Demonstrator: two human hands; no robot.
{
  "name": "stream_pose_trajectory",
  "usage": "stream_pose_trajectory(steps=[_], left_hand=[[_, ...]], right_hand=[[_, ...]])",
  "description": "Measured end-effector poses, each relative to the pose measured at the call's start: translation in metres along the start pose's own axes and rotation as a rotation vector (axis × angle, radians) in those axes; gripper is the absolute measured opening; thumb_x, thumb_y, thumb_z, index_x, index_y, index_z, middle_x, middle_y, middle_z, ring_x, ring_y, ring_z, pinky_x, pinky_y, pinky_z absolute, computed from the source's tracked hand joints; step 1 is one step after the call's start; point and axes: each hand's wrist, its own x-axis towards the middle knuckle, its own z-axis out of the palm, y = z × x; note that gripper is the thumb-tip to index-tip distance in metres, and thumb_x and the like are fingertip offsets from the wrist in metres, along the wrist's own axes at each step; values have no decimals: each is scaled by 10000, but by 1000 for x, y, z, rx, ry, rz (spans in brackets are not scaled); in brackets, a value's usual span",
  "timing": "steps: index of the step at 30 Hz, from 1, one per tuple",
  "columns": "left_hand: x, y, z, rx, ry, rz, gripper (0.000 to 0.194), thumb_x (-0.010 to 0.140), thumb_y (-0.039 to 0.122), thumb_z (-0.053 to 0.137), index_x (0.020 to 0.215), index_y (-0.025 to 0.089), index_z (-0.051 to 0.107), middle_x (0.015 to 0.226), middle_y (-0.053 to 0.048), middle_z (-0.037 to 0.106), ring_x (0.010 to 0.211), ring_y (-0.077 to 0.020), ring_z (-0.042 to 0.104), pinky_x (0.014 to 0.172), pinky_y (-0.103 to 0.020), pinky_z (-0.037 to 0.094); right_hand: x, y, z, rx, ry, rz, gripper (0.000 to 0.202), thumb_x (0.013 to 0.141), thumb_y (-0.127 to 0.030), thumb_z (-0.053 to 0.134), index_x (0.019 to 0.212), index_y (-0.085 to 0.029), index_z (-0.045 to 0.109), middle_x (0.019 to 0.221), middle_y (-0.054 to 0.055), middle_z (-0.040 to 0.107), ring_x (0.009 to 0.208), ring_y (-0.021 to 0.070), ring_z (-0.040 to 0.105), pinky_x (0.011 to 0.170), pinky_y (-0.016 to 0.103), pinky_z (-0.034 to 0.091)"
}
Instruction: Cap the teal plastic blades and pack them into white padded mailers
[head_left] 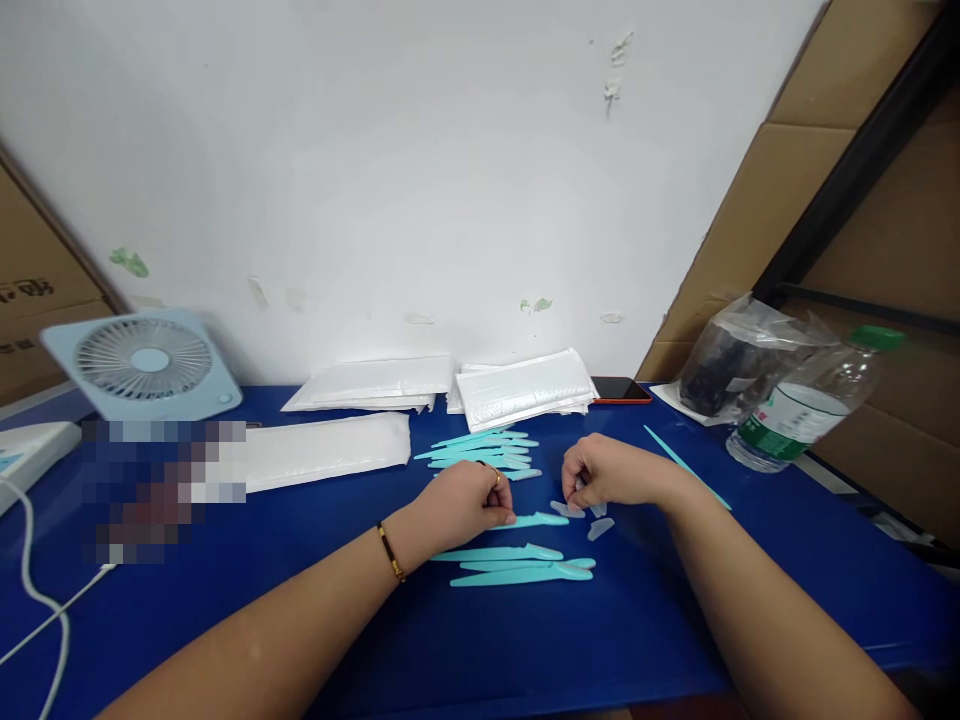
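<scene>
I see the left hand (472,500) just below the middle of the frame, fingers curled and thumb pinching the handle of a turquoise eyebrow razor (551,520), whose head points right. To the right of it, my view has the right hand (592,475) with its fingers bunched and pointing down over a few translucent blade caps (600,528); its fingertips hide what is between them, so I cannot tell whether it has hold of a cap.

Below the left hand I count three more razors (517,577) lying roughly parallel on the blue worktop (600,640), heads to the right. Just above that hand lies a loose pile of razors (484,450), and a single razor (667,447) slants beside the right forearm.

Along the wall I get two stacks of white bubble mailers (525,390), with another mailer (330,452) lying left of centre. A phone (621,390) lies at the right end of the stacks. At the right of the frame I make out a clear bag (720,360) around something dark, and a green-capped bottle (810,410) in front of it. A pale blue fan (150,360) leans at the left; a blurred patch below it shows me nothing.
</scene>
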Motion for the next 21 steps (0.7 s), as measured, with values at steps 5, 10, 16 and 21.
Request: stream_pose_trajectory(steps=[5,10,16,21], left_hand=[[5,-11,-3,-4,32,-43,186,757,364,559,735,195,633,673,11,616,594,-105,522,496,-200,324],[5,-9,-3,17,50,-43,193,770,363,545,736,195,633,691,6,626,611,-112,531,514,-204,333],[6,-9,2,105,156,-8,162,781,333,554,726,203,632,731,10,637,647,-117,540,580,-214,354],[7,-11,2,91,136,-5,166,760,362,592,738,202,633,714,13,631,632,-115,534,556,-212,337]], right_hand=[[3,-4,1,29,16,3,126,643,-285,628,679,-199,713,622,4,664,544,129,558,486,210,372],[4,-9,3,66,34,0,122,648,-278,620,676,-198,707,617,2,666,546,132,566,490,213,379],[8,-10,10,134,44,-32,153,678,-291,614,757,-190,698,634,8,656,558,133,581,501,213,416],[14,-9,15,60,87,-81,117,640,-249,663,741,-198,693,650,-5,653,586,124,583,505,198,399]])
